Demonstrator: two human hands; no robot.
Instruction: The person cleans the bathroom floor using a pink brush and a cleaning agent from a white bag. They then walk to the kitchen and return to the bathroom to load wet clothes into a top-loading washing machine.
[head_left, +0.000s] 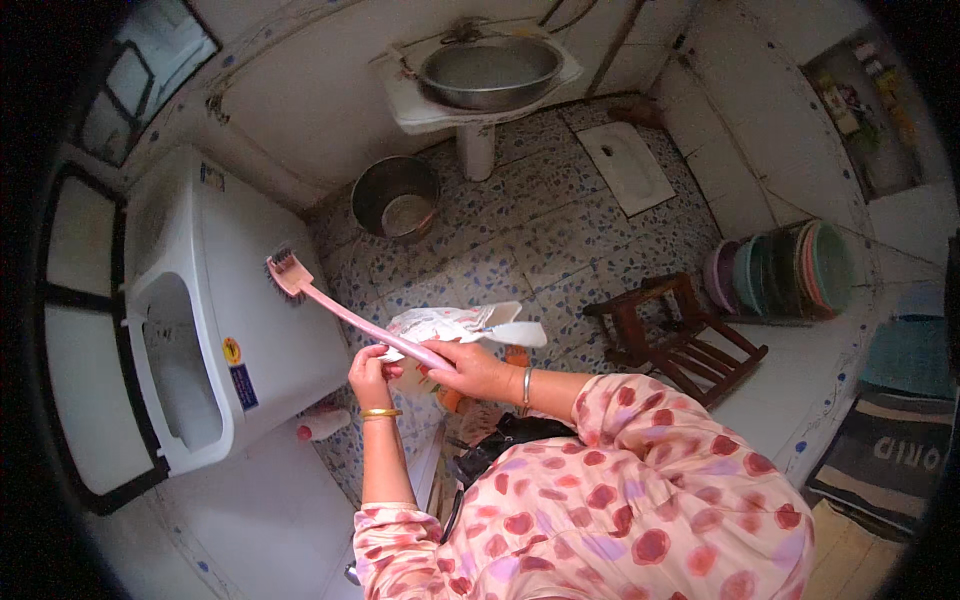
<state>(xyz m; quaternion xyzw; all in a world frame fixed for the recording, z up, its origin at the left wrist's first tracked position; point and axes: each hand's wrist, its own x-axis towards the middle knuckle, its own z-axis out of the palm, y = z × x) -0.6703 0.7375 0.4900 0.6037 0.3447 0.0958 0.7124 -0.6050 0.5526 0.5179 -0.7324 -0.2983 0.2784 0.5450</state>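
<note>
A pink long-handled scrubbing brush (375, 330) slants up to the left, its dark-bristled head (288, 275) in front of the washing machine's side. My right hand (472, 370) is closed round the lower end of its handle. Just left of it, my left hand (372, 374) has its fingers curled in at the handle and the near edge of a crumpled white plastic bag (435, 323). From the bag's right side sticks a flat white piece (515, 333); its kind is unclear. Fingers partly hide what each hand grips.
A white washing machine (270, 290) stands at left, a bottle (322, 424) by its base. Farther off are a metal bucket (397, 196), a sink with a metal basin (490, 75) and a squat toilet (627, 168). At right lie a wooden chair (675, 340) and stacked plastic basins (825, 268).
</note>
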